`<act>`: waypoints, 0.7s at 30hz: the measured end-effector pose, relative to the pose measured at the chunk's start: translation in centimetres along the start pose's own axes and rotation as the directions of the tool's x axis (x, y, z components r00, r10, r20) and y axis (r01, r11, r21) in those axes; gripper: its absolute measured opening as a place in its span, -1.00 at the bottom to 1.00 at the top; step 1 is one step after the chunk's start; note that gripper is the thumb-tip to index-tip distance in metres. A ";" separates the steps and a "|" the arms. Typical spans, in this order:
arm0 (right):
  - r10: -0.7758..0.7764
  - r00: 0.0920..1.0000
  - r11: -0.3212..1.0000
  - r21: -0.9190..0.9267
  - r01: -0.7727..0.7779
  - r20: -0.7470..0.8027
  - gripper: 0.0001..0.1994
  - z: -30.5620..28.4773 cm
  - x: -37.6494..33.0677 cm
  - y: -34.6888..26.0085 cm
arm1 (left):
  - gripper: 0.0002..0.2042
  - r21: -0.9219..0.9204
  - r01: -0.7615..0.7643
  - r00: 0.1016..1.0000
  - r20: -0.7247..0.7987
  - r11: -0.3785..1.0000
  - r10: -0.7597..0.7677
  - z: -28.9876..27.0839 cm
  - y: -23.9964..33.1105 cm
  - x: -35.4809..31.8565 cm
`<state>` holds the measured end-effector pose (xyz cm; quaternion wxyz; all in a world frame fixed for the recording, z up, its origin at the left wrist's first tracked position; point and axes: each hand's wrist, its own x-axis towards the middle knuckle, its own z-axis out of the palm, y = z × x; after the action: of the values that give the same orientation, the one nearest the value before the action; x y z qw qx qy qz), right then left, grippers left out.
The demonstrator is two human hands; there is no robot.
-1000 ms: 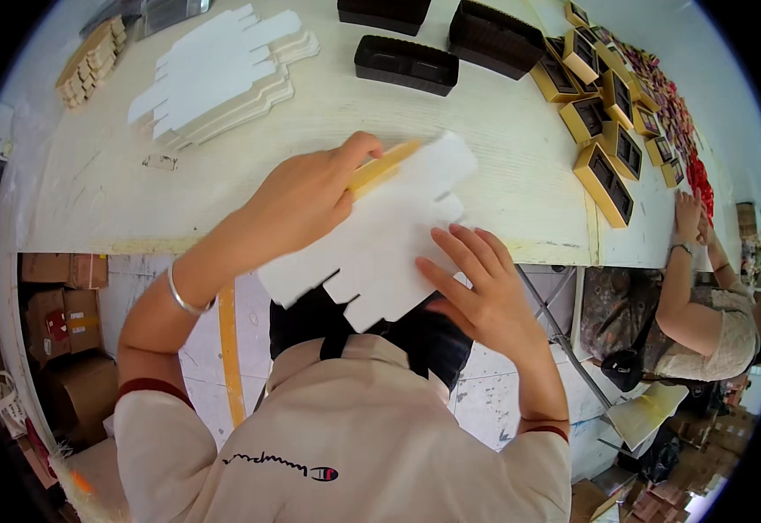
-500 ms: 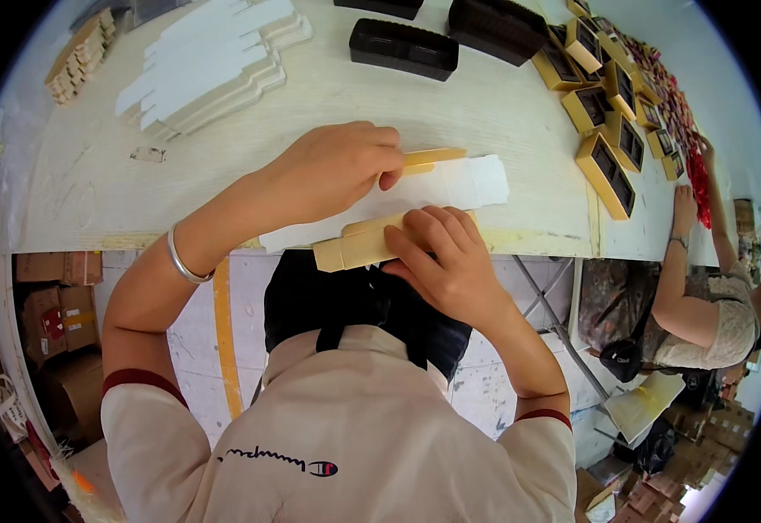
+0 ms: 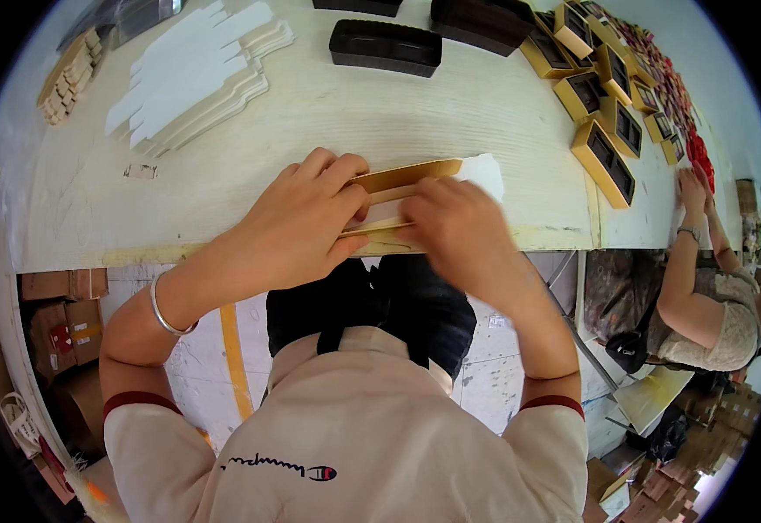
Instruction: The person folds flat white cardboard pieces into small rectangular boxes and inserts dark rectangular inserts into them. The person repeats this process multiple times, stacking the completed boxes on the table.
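Observation:
A partly folded carton (image 3: 408, 177), gold outside and white inside, lies at the table's near edge with its long side walls raised. My left hand (image 3: 306, 218) is closed round its left end, fingers over the far wall and thumb at the near wall. Toward the right end my right hand (image 3: 463, 228) reaches inside, its bent fingertips pressed on the carton; motion smears this hand a little. A white end flap (image 3: 482, 174) lies flat beyond the right fingers. The left end is hidden by my left hand.
A stack of flat white carton blanks (image 3: 190, 77) lies far left, beside stacked small tan pieces (image 3: 68, 77). Black plastic trays (image 3: 385, 48) stand at the back. Several gold boxes with black trays (image 3: 605, 164) sit on the right, near a co-worker's hands (image 3: 694, 193).
The near wall has been raised and the carton drawn into a trough. My left hand has moved down to grip its left end; my right hand has shifted up and right.

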<state>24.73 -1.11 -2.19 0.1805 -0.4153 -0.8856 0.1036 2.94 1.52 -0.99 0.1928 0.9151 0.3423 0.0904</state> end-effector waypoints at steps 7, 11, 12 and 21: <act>0.126 0.959 0.970 -0.172 -0.173 -0.255 -0.78 -3.8 -3.6 2.2 | -0.76 -0.016 0.112 0.993 0.030 0.994 -0.112 0.1 2.2 0.7; 0.076 0.983 0.953 0.302 -0.022 -0.168 -0.71 -1.4 -2.7 -1.4 | -0.70 0.028 0.127 0.989 0.073 0.992 -0.129 0.4 3.7 2.4; 0.078 0.988 0.883 0.470 -0.008 -0.131 -0.71 -0.7 -2.3 -0.9 | -0.67 0.039 0.134 0.985 0.103 0.990 -0.137 0.2 3.9 2.8; -0.011 1.000 0.773 0.635 0.003 0.009 -0.70 -1.6 -2.8 1.8 | -0.47 -0.263 -0.176 0.969 0.125 0.949 0.214 -3.3 -0.7 0.8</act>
<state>28.27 -2.15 -2.01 0.3049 -0.3263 -0.8014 0.3979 2.13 3.54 1.72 0.3220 0.9172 0.2202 0.0813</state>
